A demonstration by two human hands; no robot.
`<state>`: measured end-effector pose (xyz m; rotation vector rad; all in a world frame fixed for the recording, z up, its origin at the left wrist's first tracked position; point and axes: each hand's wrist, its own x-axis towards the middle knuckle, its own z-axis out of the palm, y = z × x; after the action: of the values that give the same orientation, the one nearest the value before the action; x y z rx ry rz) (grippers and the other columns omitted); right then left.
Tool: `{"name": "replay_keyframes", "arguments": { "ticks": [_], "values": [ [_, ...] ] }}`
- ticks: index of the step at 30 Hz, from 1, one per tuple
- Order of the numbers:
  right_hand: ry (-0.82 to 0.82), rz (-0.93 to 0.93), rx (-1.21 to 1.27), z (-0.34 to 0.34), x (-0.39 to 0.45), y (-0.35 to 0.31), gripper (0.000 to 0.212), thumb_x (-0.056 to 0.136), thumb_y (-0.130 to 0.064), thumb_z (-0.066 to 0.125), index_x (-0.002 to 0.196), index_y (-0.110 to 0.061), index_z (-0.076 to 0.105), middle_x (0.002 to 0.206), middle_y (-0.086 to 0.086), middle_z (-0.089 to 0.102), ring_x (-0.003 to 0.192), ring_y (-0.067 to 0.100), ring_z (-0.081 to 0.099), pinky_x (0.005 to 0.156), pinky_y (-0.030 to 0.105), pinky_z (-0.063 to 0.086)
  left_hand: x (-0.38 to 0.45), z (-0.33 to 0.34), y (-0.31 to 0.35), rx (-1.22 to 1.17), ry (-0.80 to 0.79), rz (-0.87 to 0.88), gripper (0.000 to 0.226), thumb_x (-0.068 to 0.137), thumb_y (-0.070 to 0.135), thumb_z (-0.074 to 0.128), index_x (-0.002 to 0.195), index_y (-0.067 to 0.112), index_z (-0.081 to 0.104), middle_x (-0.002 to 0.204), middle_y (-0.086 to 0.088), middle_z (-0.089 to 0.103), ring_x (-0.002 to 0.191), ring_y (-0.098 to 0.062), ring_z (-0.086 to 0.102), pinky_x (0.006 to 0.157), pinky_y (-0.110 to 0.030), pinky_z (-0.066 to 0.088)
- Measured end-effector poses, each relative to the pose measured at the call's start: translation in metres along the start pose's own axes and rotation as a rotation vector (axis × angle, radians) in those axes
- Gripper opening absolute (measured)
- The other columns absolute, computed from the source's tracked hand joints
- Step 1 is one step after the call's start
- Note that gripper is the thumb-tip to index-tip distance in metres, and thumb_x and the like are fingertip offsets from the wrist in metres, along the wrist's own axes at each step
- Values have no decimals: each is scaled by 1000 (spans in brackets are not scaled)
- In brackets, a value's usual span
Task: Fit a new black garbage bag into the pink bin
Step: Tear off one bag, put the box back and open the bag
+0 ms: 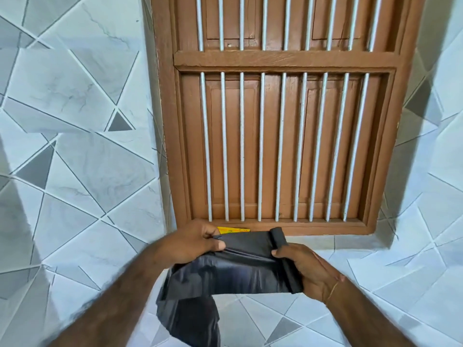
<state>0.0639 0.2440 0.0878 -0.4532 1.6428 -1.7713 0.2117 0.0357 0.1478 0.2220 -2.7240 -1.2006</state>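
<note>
Left hand (198, 242) and right hand (304, 267), fingers clamped, stretch black garbage bag (240, 266) taut near barred window (275, 121); tiled wall (75, 146) open on both sides.

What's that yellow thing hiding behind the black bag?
Behind the black plastic garbage bag and the left hand, a flat yellow strip with tiny print lies along the ledge of the brown wooden barred window. Most of it is covered, so I cannot tell what it is.

We have only one view, from the head camera. It looks forward at a brown barred window (280, 121) in the tiled wall (75, 121), quite near, with both forearms entering from the lower edge.
</note>
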Motion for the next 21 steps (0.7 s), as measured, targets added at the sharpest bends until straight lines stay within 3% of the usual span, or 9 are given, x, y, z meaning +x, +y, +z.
{"name": "replay_keyframes", "arguments": {
  "ticks": [3,5,7,10,15,17,19,21],
  "values": [
    [2,49,98,-2,-4,-4,17,82,-11,58,88,-5,72,89,17,72,75,31,67,67,35,56,-11,-19,-2,12,-7,28,33,88,13,65,57,22,60,51,14,49,51,3,44,51,-12,33],
    [12,46,92,3,-5,-7,26,75,-12,61,97,-1,71,95,20,71,81,32,67,71,37,57,-18,-28,-5,83,-18,20,36,88,15,65,54,26,62,50,15,49,51,3,44,52,-14,33],
    [15,0,69,8,-6,-8,33,69,-12,65,100,0,70,97,19,73,85,33,68,76,40,57,-23,-36,-9,165,-29,5,29,87,18,67,58,21,63,53,12,49,53,-1,45,54,-18,33],
    [50,-50,31,10,-9,-11,26,79,-13,67,102,-1,71,104,22,73,96,40,68,88,50,55,-32,-51,-14,228,-20,3,26,86,20,67,61,18,61,59,6,48,54,-2,46,52,-15,32],
    [52,-89,23,9,-11,-10,14,71,-14,65,82,-6,67,84,19,67,80,32,63,77,39,52,-43,-69,-40,368,-27,-156,34,83,25,68,52,23,53,56,10,45,54,-2,44,54,-20,31],
    [21,-110,28,14,-12,-11,18,63,-16,61,78,-8,68,82,17,66,79,30,62,78,40,48,-41,-64,-45,475,-70,-241,25,84,28,65,61,23,57,67,6,53,64,-5,51,61,-22,37],
    [-31,-143,20,20,-11,-13,30,62,-16,58,87,-4,69,87,18,67,81,30,62,78,38,47,-35,-47,-34,506,-13,-225,11,86,31,63,89,20,64,94,8,59,90,-8,58,77,-21,43],
    [-81,-168,7,27,-10,-16,40,62,-16,57,96,2,67,93,21,66,84,32,62,79,39,47,-20,-22,-21,264,100,-84,39,81,42,66,113,20,64,112,14,61,110,-10,59,88,-15,42]
  ]
}}
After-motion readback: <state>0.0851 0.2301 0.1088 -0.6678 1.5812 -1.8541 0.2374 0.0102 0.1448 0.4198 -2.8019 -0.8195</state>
